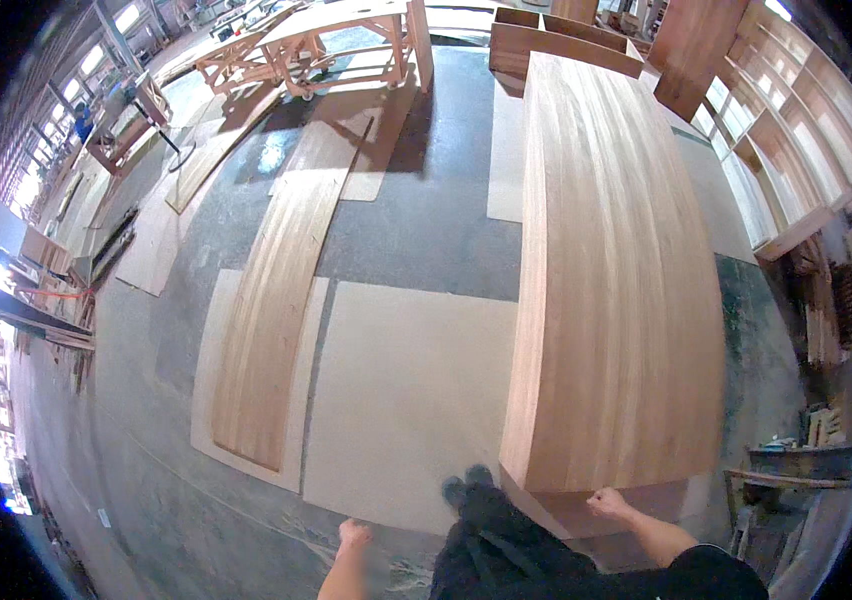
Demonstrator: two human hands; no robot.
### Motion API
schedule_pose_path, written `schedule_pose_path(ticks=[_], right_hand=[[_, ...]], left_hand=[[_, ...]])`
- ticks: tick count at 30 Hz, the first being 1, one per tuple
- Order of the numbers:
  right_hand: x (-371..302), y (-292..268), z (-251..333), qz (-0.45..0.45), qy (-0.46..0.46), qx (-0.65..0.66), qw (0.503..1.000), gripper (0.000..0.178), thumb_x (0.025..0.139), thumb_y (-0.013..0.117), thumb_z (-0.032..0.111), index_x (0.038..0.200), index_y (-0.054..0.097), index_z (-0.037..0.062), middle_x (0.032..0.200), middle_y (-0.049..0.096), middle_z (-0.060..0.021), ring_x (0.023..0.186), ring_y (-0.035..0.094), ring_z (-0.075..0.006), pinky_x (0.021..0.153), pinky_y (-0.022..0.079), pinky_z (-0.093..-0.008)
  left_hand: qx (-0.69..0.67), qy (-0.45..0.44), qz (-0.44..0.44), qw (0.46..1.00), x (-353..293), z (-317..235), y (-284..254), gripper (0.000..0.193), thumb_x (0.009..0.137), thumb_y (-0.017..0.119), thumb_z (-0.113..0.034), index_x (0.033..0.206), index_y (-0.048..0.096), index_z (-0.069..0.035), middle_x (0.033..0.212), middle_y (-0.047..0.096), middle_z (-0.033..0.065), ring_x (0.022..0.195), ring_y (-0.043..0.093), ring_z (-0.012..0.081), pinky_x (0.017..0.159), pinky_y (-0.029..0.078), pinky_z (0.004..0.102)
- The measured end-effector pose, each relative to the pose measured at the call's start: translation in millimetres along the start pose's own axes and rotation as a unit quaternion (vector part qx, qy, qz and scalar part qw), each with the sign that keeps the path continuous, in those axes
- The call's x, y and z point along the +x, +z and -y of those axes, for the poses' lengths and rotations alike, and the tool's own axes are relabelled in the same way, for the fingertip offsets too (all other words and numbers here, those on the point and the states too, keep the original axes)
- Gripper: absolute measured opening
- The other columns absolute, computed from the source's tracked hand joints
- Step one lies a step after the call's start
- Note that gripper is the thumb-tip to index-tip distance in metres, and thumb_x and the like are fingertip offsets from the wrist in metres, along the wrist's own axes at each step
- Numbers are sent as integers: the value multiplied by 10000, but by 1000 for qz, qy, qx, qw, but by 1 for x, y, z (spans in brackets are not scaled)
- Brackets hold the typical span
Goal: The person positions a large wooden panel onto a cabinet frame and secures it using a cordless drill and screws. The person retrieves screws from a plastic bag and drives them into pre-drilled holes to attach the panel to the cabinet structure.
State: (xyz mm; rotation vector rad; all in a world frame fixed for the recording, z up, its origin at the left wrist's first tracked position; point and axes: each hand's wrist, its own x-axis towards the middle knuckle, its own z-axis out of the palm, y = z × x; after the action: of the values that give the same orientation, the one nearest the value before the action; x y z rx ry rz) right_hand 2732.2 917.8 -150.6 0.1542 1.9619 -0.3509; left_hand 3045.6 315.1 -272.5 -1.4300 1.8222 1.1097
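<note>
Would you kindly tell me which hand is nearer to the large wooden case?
Right. The right hand is at the near end of the large wooden case, contact unclear; the left hand is apart, off to the left.

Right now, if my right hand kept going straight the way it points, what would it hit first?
Probably the big box-shaped wooden piece, at its near edge, just ahead of your right hand; the gap and heights are unclear.
</note>
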Motion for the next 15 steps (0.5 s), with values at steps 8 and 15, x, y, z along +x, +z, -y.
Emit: schedule_pose_path(ticks=[8,15], right_hand=[[47,-21,50,61,-77,67,993,258,689,684,270,804,667,40,681,618,-77,629,596,-171,582,482,-358],[180,-198,242,-27,-174,-6,984,216,696,657,185,840,675,24,706,640,-99,627,613,-217,580,493,-362]], left_hand=[[-76,174,-19,982,-10,34,-57,309,821,533,-231,1074,620,-78,767,634,122,675,599,226,720,506,441],[11,15,70,997,-6,-168,-9,366,773,593,-364,956,648,-52,953,641,201,900,614,368,783,490,458]])
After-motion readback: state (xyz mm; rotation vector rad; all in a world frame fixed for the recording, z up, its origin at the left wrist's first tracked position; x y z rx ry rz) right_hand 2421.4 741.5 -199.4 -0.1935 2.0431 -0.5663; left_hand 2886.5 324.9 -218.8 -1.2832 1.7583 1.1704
